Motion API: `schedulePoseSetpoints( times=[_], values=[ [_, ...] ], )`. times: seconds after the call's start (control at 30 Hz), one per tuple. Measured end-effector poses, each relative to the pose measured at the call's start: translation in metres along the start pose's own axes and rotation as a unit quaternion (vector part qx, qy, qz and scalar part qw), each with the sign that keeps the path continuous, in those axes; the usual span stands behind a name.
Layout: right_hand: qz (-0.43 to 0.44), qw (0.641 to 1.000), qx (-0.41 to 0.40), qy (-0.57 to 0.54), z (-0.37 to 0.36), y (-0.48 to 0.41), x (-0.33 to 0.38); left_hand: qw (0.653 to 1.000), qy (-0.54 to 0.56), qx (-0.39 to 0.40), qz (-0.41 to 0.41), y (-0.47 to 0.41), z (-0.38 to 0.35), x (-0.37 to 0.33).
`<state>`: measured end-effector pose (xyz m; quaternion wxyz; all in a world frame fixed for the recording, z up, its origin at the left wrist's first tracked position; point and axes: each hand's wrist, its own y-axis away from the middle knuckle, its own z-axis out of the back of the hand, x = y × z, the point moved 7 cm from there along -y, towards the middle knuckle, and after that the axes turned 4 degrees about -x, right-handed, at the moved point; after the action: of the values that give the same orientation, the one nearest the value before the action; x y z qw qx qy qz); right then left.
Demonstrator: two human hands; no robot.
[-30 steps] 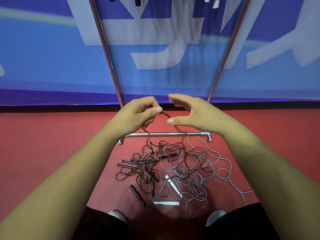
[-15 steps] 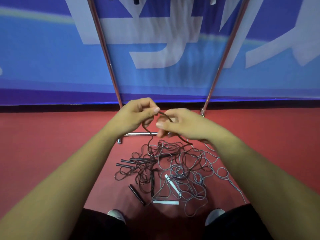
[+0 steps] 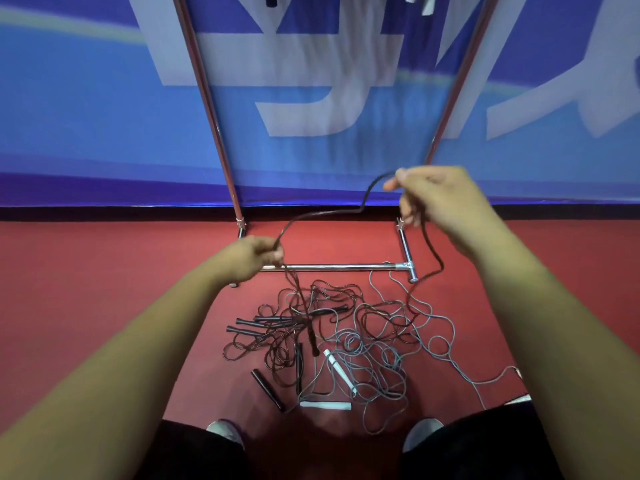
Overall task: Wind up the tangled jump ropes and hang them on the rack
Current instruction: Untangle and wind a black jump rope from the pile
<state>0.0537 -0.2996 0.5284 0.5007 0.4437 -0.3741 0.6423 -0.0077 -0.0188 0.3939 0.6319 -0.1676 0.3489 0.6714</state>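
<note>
A tangle of jump ropes point(image 3: 346, 327) lies on the red floor in front of my feet: dark ropes with black handles point(image 3: 266, 384) on the left, grey ropes with white handles point(image 3: 339, 370) on the right. My left hand point(image 3: 256, 256) grips a dark rope point(image 3: 322, 214) low, near the rack's base bar. My right hand point(image 3: 440, 199) pinches the same rope higher up and to the right. The stretch between my hands arches in the air, and both ends trail down into the pile. One black handle hangs just above the pile under my left hand.
The chrome rack point(image 3: 332, 267) stands beyond the pile, its two uprights point(image 3: 204, 98) rising against a blue banner wall point(image 3: 86, 116). Handles of hung ropes point(image 3: 420, 1) show at the top edge. My shoes point(image 3: 225, 429) are at the bottom.
My hands were together over the pile. They have drawn apart: the right hand rose up and right, the left dropped slightly, pulling a length of dark rope out between them.
</note>
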Motion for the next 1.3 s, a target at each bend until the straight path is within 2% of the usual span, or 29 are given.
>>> schedulePoseSetpoints(
  times=[0.1,0.17,0.23,0.3,0.37,0.43,0.53,0.63,0.77,0.83,0.97,1.03,1.1,1.17,1.3],
  values=[
    [-0.046,0.972,0.065,0.221,0.004,-0.001,-0.03,0.991,-0.003,-0.097,-0.088,0.006,0.029,-0.042],
    [-0.094,0.937,0.124,0.312,0.005,0.004,-0.04,0.989,0.059,-0.079,-0.109,0.018,0.033,-0.067],
    [-0.077,0.909,0.171,0.373,-0.006,0.01,-0.037,0.984,0.101,-0.023,-0.143,0.031,0.027,-0.092],
    [-0.019,0.914,0.202,0.35,-0.03,0.018,-0.025,0.98,0.094,0.012,-0.173,0.04,0.023,-0.11],
    [0.018,0.947,0.221,0.234,-0.056,0.025,-0.014,0.976,0.101,0.034,-0.191,0.043,0.019,-0.121],
    [0.024,0.964,0.227,0.135,-0.073,0.027,-0.011,0.973,0.109,0.04,-0.201,0.044,0.019,-0.127],
    [0.055,0.973,0.189,0.121,-0.07,0.025,0.002,0.972,0.147,0.016,-0.182,0.04,0.026,-0.121],
    [0.065,0.987,0.146,-0.017,-0.056,0.02,0.015,0.978,0.147,0.037,-0.144,0.034,0.023,-0.099],
    [0.056,0.98,0.047,-0.187,-0.038,0.011,0.027,0.99,0.043,0.133,-0.035,0.02,-0.012,-0.044],
    [0.033,0.977,-0.014,-0.21,-0.023,0.005,0.021,0.99,0.001,0.142,0.009,0.012,-0.022,-0.013],
    [0.037,0.996,-0.066,-0.049,-0.013,-0.002,0.0,0.998,-0.021,0.057,0.029,0.002,-0.012,0.01],
    [0.018,0.994,-0.101,-0.026,-0.007,-0.006,-0.012,1.0,-0.016,0.007,0.019,-0.001,-0.004,0.005],
    [0.018,0.987,-0.158,0.008,0.009,-0.012,-0.018,0.996,0.074,-0.03,0.025,-0.001,0.006,0.004],
    [0.029,0.975,-0.196,0.097,0.02,-0.015,-0.024,0.984,0.164,-0.054,0.039,0.001,0.014,0.008],
    [-0.024,0.952,-0.224,0.209,0.024,-0.016,-0.053,0.953,0.29,-0.018,0.082,0.003,0.007,0.009]
  ],
)
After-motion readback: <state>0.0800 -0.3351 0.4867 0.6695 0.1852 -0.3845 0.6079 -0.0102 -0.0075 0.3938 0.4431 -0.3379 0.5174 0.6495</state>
